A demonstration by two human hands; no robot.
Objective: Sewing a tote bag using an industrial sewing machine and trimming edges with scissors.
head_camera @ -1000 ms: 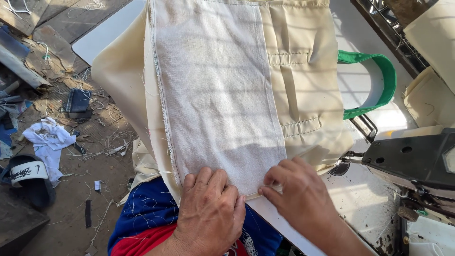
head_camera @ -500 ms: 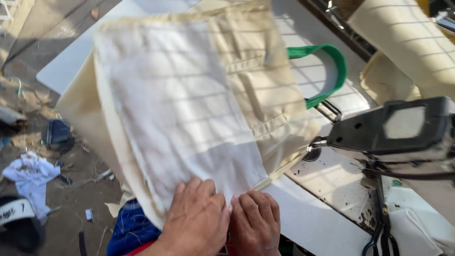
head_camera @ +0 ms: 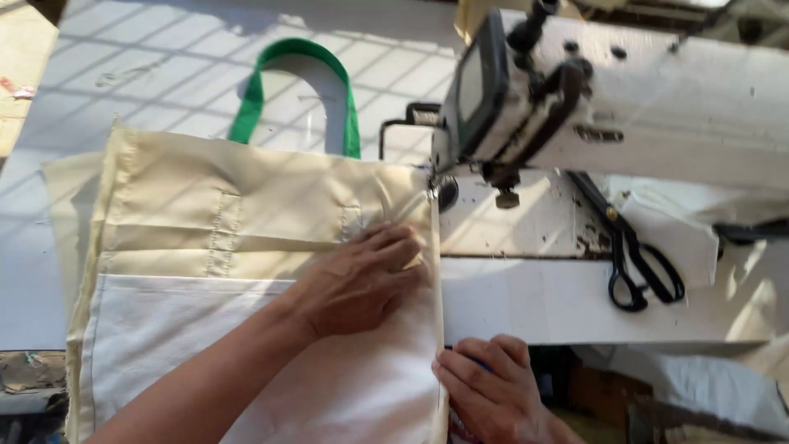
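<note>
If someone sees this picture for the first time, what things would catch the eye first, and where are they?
The cream fabric bag with its bright green handle fills the left half, lying flat on the white table. The left hand presses flat on the bag near its right edge, while the right hand pinches that edge at the bottom. At upper right stands the white sewing machine, with black scissors on its bed.

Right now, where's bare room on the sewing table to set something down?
Bare tabletop beyond the bag, left of the green handle. A strip between bag edge and scissors. Crowded under the machine head, near the left hand.
</note>
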